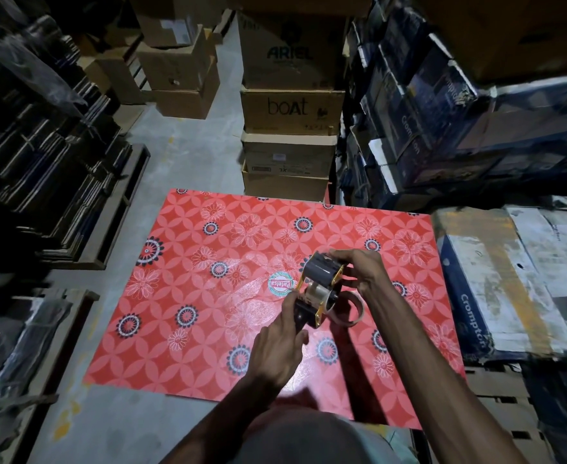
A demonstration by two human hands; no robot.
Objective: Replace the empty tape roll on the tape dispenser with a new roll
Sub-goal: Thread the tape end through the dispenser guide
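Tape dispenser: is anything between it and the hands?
Nothing visible. The left hand grips the tape dispenser at its near end, the right hand holds its far end, above the red mat.

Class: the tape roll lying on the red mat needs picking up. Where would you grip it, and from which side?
Pinch the tape roll by its wall, thumb inside the hole, coming from above at its near-right edge. It seems to lie flat, hole up, and the dispenser hides its far-left part.
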